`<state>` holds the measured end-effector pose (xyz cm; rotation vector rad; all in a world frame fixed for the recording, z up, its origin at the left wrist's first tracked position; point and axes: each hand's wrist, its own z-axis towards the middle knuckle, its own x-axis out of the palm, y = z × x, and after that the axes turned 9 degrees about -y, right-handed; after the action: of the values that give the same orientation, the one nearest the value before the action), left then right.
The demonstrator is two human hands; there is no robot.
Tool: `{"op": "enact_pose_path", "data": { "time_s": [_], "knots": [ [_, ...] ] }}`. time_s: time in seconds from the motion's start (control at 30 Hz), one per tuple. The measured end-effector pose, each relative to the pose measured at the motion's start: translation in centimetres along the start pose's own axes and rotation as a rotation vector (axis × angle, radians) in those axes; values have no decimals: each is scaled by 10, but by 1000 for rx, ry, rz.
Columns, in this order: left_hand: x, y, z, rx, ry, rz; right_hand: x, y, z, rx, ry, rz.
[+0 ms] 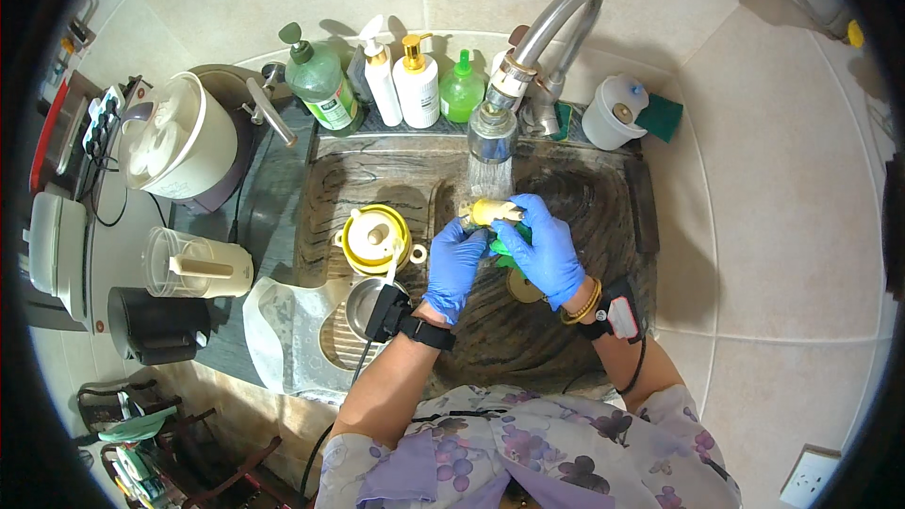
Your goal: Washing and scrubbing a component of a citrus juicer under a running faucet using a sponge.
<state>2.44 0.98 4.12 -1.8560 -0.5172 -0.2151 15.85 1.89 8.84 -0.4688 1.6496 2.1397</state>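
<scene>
Both of my hands wear blue gloves and meet under the running tap (pixel 494 137). A small yellow, roughly cylindrical piece (pixel 492 211) with a paler end sits between them, wet by the stream. The fingers of my left hand (pixel 456 266) close on its near left side. My right hand (pixel 549 247) is closed round a green scrubbing cloth (pixel 510 240) and touches the yellow piece's right end. Some fingertips are hidden behind the things held. Below the hands, a round brass-coloured drain (pixel 524 287) shows partly in the dark stone-patterned sink (pixel 575 344).
Left of my hands, a yellow-and-cream pot-like stack (pixel 375 236) and a metal bowl (pixel 362 309) stand on the drainer. Several pump bottles (pixel 417 85) line the back. A white tub (pixel 613 113) with a green scouring pad (pixel 659 118) stands right. Appliances (pixel 179 146) fill the left counter.
</scene>
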Motion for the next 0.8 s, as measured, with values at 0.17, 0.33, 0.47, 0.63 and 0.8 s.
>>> {"op": "enact_pose_path", "data": {
  "time_s": [0.17,0.33,0.47,0.63,0.8],
  "knots": [
    [1,-4,-3,9,41,13,-3,3,3,-48,-60,-37],
    [2,-6,1,-8,-10,25,-3,6,4,-43,-53,-37],
    [2,-7,3,-6,-12,51,-4,6,6,-1,-56,-13],
    [-4,-8,-1,-91,3,103,-5,3,16,-17,-146,5],
    [-3,-5,0,32,-77,148,-4,1,19,-17,-147,42]
  ]
}}
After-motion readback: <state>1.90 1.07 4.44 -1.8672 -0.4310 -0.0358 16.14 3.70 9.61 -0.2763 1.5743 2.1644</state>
